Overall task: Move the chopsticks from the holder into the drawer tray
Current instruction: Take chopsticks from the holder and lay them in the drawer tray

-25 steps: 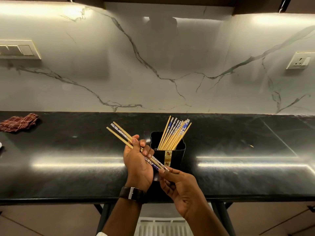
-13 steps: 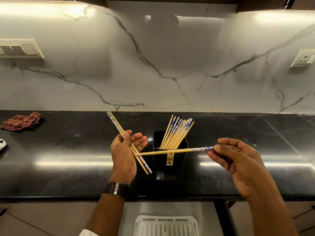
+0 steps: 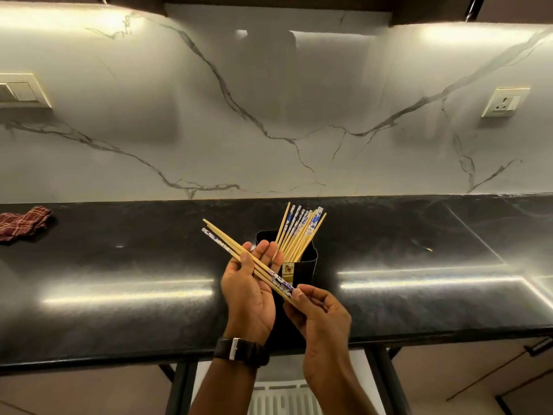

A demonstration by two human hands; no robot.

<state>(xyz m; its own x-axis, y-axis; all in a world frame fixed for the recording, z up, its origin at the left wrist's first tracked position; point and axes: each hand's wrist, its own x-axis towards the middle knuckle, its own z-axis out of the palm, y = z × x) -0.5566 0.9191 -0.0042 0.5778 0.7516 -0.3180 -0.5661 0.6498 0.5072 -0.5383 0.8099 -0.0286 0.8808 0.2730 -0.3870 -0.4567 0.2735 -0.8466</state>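
The marble wall [image 3: 299, 115] fills the upper part of your view, with a switch plate [image 3: 21, 91] far to the left of the holder and a socket [image 3: 505, 102] far to its right. Below it runs the black counter [image 3: 119, 280], glossy with light streaks. The holder [image 3: 302, 259], a dark square box with a small gold label on its front, stands on the counter near the middle, closer to the front edge than to the wall. A red checked cloth [image 3: 22, 222] lies on the counter well to the holder's left, near the wall. Under the counter, below and in front of the holder, you can see part of the white drawer tray [image 3: 284, 399], mostly hidden by your arms.

Your left hand [image 3: 250, 295] is just in front-left of the holder, palm up, fingers loosely spread, thumb pressing a small bundle of held chopsticks [image 3: 239, 253] across the palm; they slant up and away to the holder's left. A dark watch [image 3: 241, 351] sits on that wrist. Your right hand [image 3: 320, 319], in front of the holder, pinches the near end of that bundle between thumb and fingertips. The remaining chopsticks [image 3: 299, 232] stand in the holder, fanned and leaning right, blue-patterned ends up.
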